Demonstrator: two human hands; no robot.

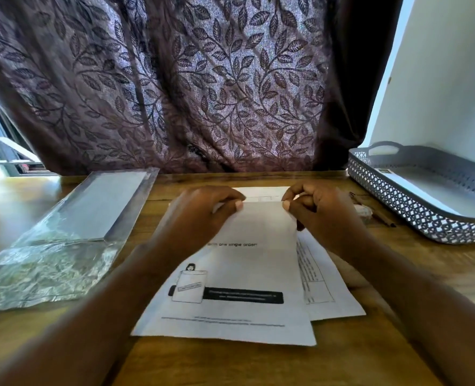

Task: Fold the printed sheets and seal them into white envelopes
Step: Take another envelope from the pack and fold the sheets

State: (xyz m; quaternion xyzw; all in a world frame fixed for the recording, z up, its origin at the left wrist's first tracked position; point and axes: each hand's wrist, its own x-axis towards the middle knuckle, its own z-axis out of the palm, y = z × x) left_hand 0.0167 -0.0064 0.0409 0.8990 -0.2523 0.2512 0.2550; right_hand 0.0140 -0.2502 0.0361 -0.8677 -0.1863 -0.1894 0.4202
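Top printed sheet (239,274) lies central on the desk (230,363), over a second sheet (328,291). We judge it light, limp and easily creased, best held at the far corners. Left hand (202,215) and right hand (322,215) each pinch its far edge. Wrapped envelope pack (91,207) sits toward the left edge.

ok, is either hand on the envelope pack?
No: left hand and right hand both pinch the far edge of the printed sheet; the envelope pack lies apart at left.

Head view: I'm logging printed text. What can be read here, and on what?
"one single order!": top printed sheet, start hidden by the left hand.
Its black bar and footer lines: too blurred.
Second sheet, table text: too blurred.
Label in the tray: too small.
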